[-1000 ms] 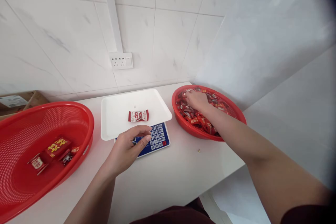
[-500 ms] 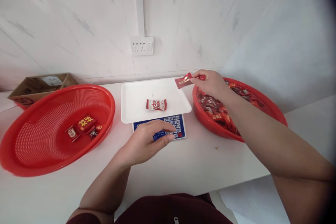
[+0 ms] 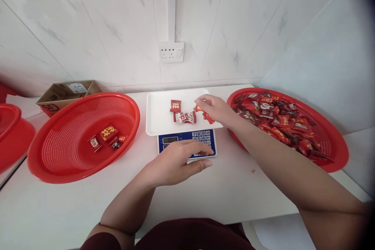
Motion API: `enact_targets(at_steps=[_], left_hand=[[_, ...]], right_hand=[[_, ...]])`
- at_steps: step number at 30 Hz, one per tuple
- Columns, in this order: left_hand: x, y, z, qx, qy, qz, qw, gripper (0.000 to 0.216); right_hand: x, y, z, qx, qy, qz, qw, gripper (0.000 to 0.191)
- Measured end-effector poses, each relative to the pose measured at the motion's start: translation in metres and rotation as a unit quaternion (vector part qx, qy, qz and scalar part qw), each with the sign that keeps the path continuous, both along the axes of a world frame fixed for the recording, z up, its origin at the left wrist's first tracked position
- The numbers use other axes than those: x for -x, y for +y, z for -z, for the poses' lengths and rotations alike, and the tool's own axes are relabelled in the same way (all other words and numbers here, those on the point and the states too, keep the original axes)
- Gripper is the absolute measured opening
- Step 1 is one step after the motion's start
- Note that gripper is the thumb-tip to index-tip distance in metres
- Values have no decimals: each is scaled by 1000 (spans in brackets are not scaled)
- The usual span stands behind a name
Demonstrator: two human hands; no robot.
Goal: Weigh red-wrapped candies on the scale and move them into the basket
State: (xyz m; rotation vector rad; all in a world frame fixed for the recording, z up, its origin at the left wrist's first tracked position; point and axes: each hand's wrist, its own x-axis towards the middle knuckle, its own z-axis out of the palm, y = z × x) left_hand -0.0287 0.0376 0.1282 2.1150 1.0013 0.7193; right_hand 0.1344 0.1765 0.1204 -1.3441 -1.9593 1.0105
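Observation:
My right hand (image 3: 215,110) is over the right end of a white tray (image 3: 155,123), its fingers closed on small red-wrapped candies (image 3: 208,118); how many is partly hidden. On the tray lie a small red candy packet (image 3: 175,105) and, just in front of it, a white-and-red candy packet (image 3: 184,117). The tray sits on a blue digital scale (image 3: 206,139) with a keypad and a small display. My left hand (image 3: 178,162) hovers in front of the scale, fingers apart and holding nothing, covering part of the keys.
At right, a red basket (image 3: 341,152) holds many wrapped candies. Another red basket (image 3: 58,168) at left contains several packets. Behind it stands a cardboard box (image 3: 52,104). A red container (image 3: 14,140) is at the far left edge. A tiny scrap (image 3: 254,171) lies on the table.
A small red packet now lies on the tray behind the white-and-red one. My right hand has moved inward over the tray. The view has shifted left; my left hand stays by the scale.

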Motion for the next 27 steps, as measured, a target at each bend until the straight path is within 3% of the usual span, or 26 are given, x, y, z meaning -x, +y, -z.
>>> enact_targets(at_steps=[7,13,18,22,27], left_hand=[[0,-4,-2,-4,23,42,999,27],[0,-5,-1,-9,42,66,997,31],[0,-5,-1,-14,66,89,994,35],[0,-5,-1,-6,89,93,992,36],[3,-4,3,-13,109,84,990,36]], right_hand=[[18,29,-2,61,122,65,989,30],[16,31,-12,131,78,62,986,36],[16,36,-12,124,65,64,988,39],[13,40,-11,135,114,78,981,28],[-32,34,-13,64,104,106,987,23]])
